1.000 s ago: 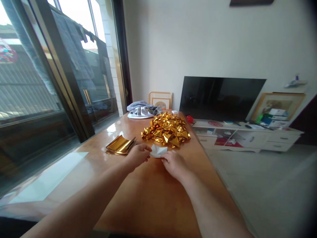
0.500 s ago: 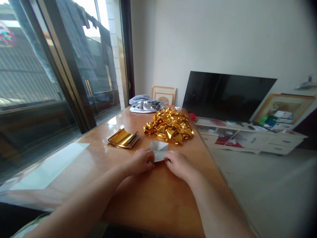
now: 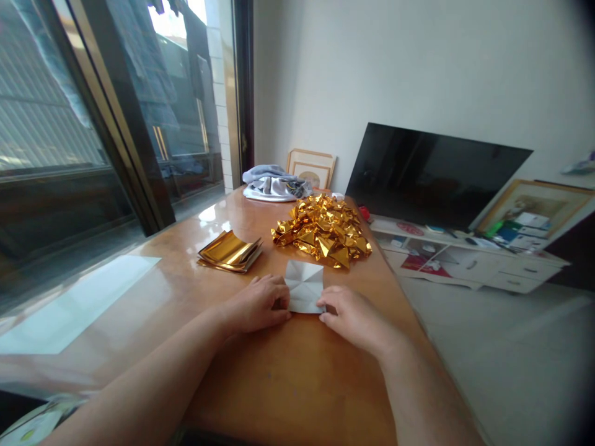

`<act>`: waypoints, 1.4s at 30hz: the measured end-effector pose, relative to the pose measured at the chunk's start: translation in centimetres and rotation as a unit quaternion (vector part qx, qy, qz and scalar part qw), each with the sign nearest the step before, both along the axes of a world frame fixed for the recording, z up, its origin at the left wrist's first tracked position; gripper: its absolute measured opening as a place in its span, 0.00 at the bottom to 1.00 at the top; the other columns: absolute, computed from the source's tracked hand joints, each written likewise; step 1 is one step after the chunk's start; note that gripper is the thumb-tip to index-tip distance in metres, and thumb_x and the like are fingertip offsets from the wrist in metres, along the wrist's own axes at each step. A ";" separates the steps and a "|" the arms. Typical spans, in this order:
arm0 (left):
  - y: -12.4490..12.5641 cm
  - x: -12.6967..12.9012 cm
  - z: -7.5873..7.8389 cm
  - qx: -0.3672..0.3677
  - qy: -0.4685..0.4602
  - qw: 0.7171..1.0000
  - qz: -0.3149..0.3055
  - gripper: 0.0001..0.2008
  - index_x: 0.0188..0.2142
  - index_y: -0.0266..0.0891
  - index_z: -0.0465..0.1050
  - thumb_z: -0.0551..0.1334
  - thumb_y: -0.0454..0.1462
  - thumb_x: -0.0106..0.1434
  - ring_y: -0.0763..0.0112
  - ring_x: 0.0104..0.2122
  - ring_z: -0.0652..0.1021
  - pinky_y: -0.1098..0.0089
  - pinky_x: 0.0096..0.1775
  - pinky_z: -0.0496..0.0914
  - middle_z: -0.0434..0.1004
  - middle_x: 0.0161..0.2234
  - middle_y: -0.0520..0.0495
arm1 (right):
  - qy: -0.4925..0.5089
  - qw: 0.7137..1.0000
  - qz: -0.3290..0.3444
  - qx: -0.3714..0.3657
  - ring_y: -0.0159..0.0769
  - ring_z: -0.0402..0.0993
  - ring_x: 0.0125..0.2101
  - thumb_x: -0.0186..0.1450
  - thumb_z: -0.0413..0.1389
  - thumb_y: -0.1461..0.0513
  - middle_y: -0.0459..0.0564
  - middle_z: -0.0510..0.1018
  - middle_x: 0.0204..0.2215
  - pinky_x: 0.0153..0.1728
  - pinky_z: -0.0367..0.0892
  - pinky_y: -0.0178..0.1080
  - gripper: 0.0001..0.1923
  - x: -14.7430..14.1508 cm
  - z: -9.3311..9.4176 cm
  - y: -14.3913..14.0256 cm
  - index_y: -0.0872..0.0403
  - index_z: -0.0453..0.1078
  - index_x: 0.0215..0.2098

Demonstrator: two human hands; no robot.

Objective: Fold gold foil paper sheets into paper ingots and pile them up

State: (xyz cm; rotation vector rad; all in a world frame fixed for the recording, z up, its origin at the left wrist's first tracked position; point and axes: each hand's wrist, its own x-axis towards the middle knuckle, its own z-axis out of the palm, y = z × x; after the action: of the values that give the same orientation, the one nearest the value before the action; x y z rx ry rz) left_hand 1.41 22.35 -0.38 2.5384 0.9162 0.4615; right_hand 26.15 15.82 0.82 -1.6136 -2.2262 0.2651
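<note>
White paper square (image 3: 304, 285), one: laid on the brown table (image 3: 279, 378), its surface marked by crossing creases. Its left edge is touched near the close corner by the left hand (image 3: 264, 301); the fingers are curled inward, and whether the paper is pinched there cannot be told. Its near right corner is held by the right hand (image 3: 351, 311), with thumb and fingertips brought together on it.

Gold foil pieces (image 3: 325, 235), many, folded: heaped just beyond the paper, toward the right side of the table. Gold sheets (image 3: 230, 251), one loose stack: placed beyond the left hand and left of the heap, with the top sheet bowed and the edges uneven.

Grey and white cloth (image 3: 274, 184), one bundle: set at the far end of the table. Picture frames (image 3: 302, 168), pale wood: leaned behind the cloth. Black television (image 3: 437, 173), one: seen above a white cabinet (image 3: 474, 266), well to the right. Sliding door (image 3: 110, 111), dark-framed: seen at the left, with garments (image 3: 139, 68) hung beyond it
</note>
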 end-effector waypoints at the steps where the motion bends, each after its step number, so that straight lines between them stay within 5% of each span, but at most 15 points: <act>1: 0.0 0.0 0.1 0.001 0.003 1.000 -0.002 0.05 0.31 0.42 0.71 0.65 0.39 0.58 0.62 0.41 0.71 0.67 0.41 0.62 0.72 0.39 0.47 | -0.009 1.000 0.021 -0.006 0.38 0.73 0.38 0.59 0.60 0.66 0.47 0.79 0.35 0.39 0.62 0.35 0.07 0.0 0.1 -0.1 0.48 0.78 0.33; 23: 0.1 0.1 -0.7 0.052 0.002 0.999 0.012 0.08 0.31 0.41 0.72 0.59 0.40 0.66 0.64 0.40 0.70 0.65 0.44 0.63 0.70 0.39 0.47 | 0.089 0.988 0.029 -0.120 0.32 0.70 0.29 0.63 0.55 0.63 0.45 0.75 0.29 0.29 0.58 0.32 0.06 1.1 -0.8 1.5 0.53 0.68 0.27; 42: 0.7 0.6 -1.7 0.113 0.027 0.992 0.044 0.09 0.27 0.40 0.68 0.59 0.38 0.64 0.65 0.38 0.69 0.64 0.44 0.64 0.70 0.35 0.47 | 0.064 0.987 -0.048 -0.136 0.30 0.68 0.24 0.60 0.56 0.59 0.44 0.76 0.23 0.23 0.51 0.33 0.08 1.1 -1.9 1.9 0.53 0.68 0.24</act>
State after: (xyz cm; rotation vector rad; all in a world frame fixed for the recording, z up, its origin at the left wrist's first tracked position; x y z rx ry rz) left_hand 1.98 23.03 -2.09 2.7328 1.0514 0.5536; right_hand 27.27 17.75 -1.09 -1.7799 -2.0784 0.6524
